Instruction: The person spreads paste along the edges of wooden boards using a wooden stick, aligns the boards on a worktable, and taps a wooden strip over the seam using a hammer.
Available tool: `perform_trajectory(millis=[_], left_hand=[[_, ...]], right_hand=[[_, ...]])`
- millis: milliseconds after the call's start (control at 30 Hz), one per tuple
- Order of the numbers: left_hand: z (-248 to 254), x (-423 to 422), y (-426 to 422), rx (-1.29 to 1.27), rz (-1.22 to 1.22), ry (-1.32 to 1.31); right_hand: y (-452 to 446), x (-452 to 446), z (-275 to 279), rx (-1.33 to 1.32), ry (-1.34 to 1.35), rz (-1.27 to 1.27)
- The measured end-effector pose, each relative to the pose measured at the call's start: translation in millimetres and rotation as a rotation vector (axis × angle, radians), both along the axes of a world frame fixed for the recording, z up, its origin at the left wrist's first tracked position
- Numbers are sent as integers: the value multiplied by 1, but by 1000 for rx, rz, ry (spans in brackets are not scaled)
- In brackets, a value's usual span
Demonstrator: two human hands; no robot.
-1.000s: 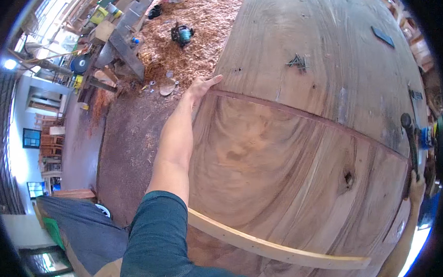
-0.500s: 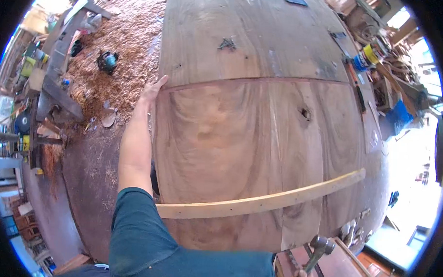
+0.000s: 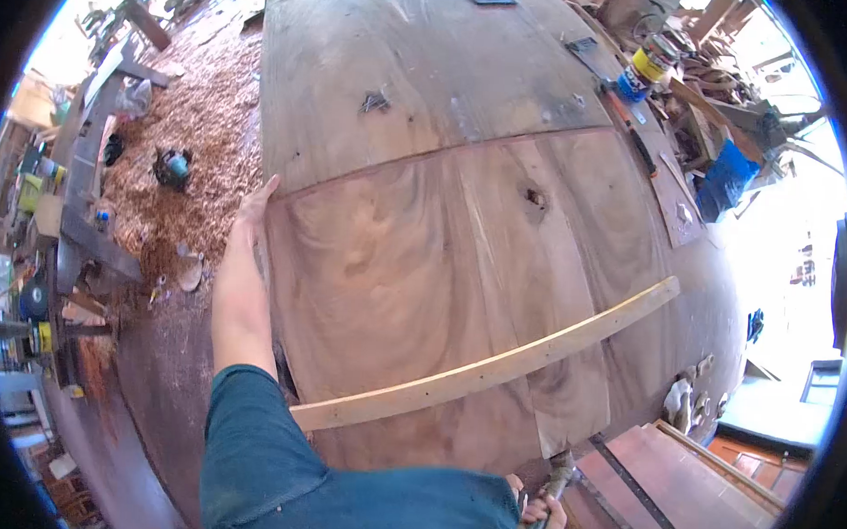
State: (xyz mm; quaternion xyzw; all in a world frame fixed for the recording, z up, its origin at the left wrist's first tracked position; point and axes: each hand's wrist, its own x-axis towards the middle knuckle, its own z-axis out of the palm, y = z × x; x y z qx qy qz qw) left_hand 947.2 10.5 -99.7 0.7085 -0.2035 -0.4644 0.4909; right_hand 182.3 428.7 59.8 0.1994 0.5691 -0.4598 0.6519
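Note:
A broad wooden panel with dark curved grain and a knot lies before me, meeting another wooden panel along a straight seam. My left hand reaches out to the panel's left edge, at the end of the seam, and grips there; some fingers are hidden. Low in the view, my right hand is wrapped round the handle of a hammer. Its head is close to the panel's near edge; I cannot tell whether they touch. A pale wooden batten lies slanting across the near panel.
Wood shavings cover the floor at left, with a power tool on them. A blue and yellow can and a dark-handled tool lie along the right edge. A pinkish board with dark strips is at lower right.
The hammer has swung down and inward, its head now at the panel's near edge. My left hand keeps its place at the seam. The whole view has turned and shifted.

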Motion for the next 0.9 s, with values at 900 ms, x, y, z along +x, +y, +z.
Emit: perform_trajectory(millis=[900], left_hand=[[-9, -3, 0, 11, 22, -12]], right_hand=[[32, 13, 12, 133, 349, -80]])
